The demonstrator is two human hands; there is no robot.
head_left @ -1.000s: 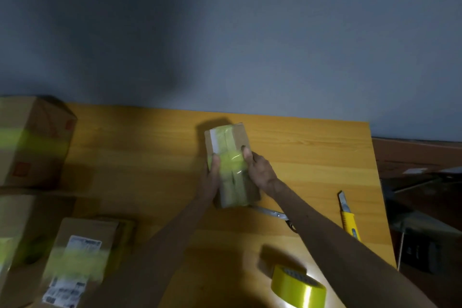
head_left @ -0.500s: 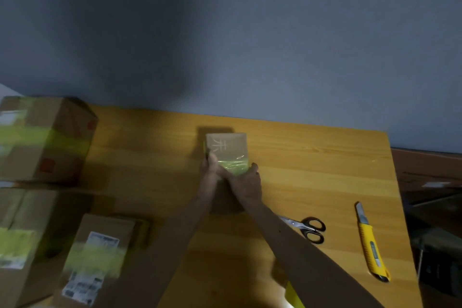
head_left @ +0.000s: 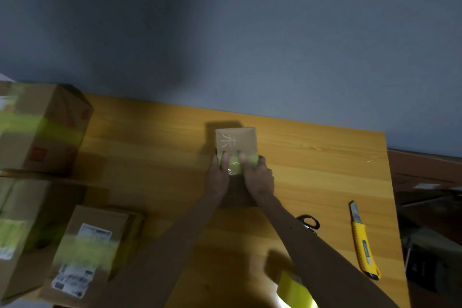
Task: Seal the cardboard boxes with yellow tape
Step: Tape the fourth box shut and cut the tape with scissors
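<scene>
A small cardboard box (head_left: 237, 141) with a white character on top stands at the middle of the wooden table (head_left: 312, 170). A band of yellow tape (head_left: 235, 162) crosses its near top edge. My left hand (head_left: 218, 177) and my right hand (head_left: 257, 177) hold the box from the near side, thumbs pressing on the tape, fingers wrapped down its sides. The yellow tape roll (head_left: 296, 291) lies near the front edge, partly hidden by my right forearm.
Three larger taped cardboard boxes (head_left: 40, 130) (head_left: 20, 227) (head_left: 85, 255) crowd the left side. Black-handled scissors (head_left: 308, 223) and a yellow utility knife (head_left: 362, 240) lie to the right of my right arm. The table's right edge drops off by the knife.
The box was turned from lying lengthwise to standing with its lettered face up. Both hands slid to its near edge, thumbs now on the tape. The view shifted, moving the roll toward the bottom.
</scene>
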